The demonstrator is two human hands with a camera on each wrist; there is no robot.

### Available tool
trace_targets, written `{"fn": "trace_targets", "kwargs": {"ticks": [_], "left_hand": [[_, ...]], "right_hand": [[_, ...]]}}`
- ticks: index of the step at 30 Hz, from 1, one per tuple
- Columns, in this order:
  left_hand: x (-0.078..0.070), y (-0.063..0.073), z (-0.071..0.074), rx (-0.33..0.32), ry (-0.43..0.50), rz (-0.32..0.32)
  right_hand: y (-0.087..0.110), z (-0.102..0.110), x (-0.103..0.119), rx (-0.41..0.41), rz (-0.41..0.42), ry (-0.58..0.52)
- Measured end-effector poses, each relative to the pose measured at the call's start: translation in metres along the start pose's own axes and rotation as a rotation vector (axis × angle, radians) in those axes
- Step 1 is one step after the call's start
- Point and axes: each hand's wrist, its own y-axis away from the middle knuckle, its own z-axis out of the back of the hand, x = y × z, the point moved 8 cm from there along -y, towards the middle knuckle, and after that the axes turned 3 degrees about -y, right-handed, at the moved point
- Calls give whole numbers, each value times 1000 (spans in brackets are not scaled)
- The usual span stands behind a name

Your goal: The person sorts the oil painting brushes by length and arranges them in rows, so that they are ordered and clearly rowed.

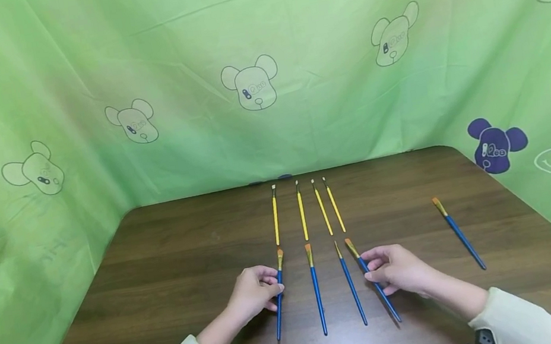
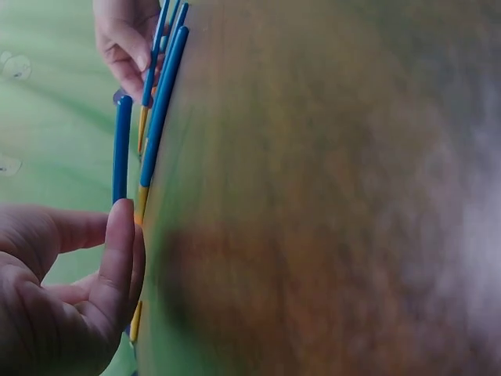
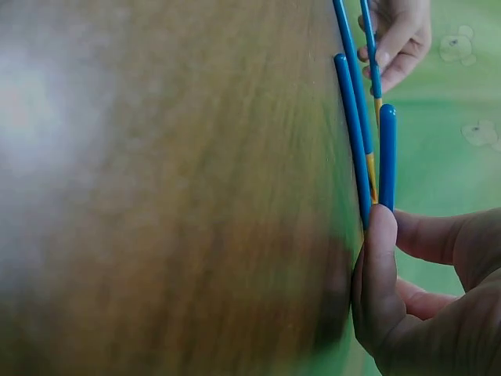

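Observation:
My left hand [image 1: 254, 290] pinches a blue-handled paintbrush [image 1: 279, 306] between thumb and fingers, its bristles pointing away from me. In the left wrist view that brush's handle [image 2: 121, 149] rises from the fingertips. On the other side, my right hand [image 1: 398, 268] pinches another blue paintbrush [image 1: 384, 299], tilted with its bristles to the upper left; its handle [image 3: 388, 157] shows in the right wrist view. Between the hands lie two more blue paintbrushes, one nearly straight [image 1: 319, 300] and a thinner one [image 1: 353, 292] slightly slanted.
Behind the blue brushes, several yellow-handled paintbrushes [image 1: 302, 216] lie in a row on the brown wooden table [image 1: 169, 255]. Another blue paintbrush [image 1: 463, 239] lies alone at the right. Green cloth [image 1: 170, 50] with bear drawings hangs around the table's back and sides.

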Motion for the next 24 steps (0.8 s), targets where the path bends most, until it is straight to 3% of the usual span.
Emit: {"fn": "trace_targets", "kwargs": {"ticks": [8, 16, 24], "left_hand": [[-6, 2, -3, -29, -70, -28], [-8, -2, -2, -95, -157, -16], [-7, -4, -8, -96, -183, -26]], "right_hand": [[-2, -3, 3, -22, 4, 34], [-4, -5, 8, -78, -6, 87], [-5, -6, 5, -117, -36, 140]]}}
